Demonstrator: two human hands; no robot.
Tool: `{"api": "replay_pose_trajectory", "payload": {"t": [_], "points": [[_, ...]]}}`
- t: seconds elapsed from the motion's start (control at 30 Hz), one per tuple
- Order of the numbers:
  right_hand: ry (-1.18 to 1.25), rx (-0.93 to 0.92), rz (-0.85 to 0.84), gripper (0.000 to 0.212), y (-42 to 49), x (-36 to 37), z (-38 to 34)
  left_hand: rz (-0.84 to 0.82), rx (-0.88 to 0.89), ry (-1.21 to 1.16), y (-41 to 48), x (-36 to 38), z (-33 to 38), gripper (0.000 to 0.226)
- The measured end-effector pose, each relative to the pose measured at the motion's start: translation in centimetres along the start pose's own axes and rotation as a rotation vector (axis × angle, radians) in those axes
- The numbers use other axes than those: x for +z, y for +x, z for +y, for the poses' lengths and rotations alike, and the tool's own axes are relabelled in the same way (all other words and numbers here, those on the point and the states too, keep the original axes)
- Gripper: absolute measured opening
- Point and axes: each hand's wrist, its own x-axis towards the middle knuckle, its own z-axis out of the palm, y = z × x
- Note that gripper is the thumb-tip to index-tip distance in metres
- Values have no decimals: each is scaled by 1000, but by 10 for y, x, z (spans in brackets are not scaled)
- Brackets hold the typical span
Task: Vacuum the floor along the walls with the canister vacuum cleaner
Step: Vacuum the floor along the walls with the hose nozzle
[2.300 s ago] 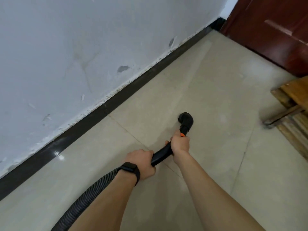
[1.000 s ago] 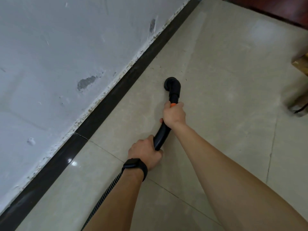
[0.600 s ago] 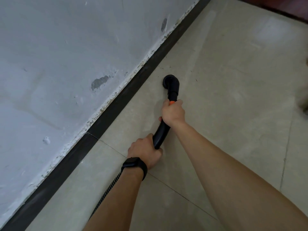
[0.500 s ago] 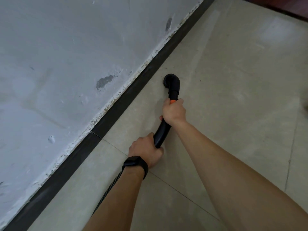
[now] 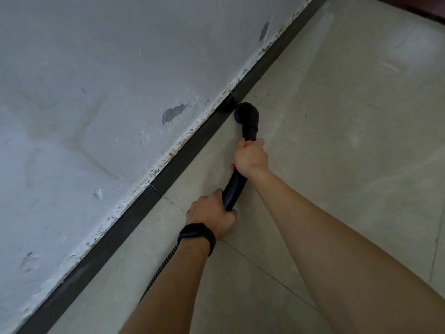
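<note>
A black curved vacuum wand (image 5: 234,189) ends in an elbow nozzle (image 5: 248,115) that sits on the beige tiled floor (image 5: 337,141), right against the black baseboard (image 5: 192,145). My right hand (image 5: 250,156) grips the wand just below an orange ring, close behind the nozzle. My left hand (image 5: 210,216), with a black wristband, grips the wand's lower end. The ribbed black hose (image 5: 161,268) runs back under my left forearm. The canister itself is out of view.
A scuffed white wall (image 5: 96,92) with chipped patches rises above the baseboard and fills the left half. Specks of debris lie on the tiles near the baseboard ahead of the nozzle. A dark red door edge (image 5: 428,8) shows at the top right.
The nozzle has moved left, from the open tile to right against the baseboard. Both hands keep their grip. The view has shifted closer to the wall.
</note>
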Motion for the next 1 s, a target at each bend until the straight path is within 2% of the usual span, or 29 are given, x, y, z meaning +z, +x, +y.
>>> {"api": "replay_pose_trajectory", "payload": {"t": [0.5, 0.73, 1.0], "points": [[-2, -16, -26, 25, -41, 31, 18, -12, -55, -27, -37, -2, -37, 18], [-71, -11, -86, 26, -91, 48, 38, -49, -128, -110, -91, 6, -60, 13], [-159, -24, -166, 25, -164, 74, 65, -58, -231, -138, -168, 3, -89, 21]]}}
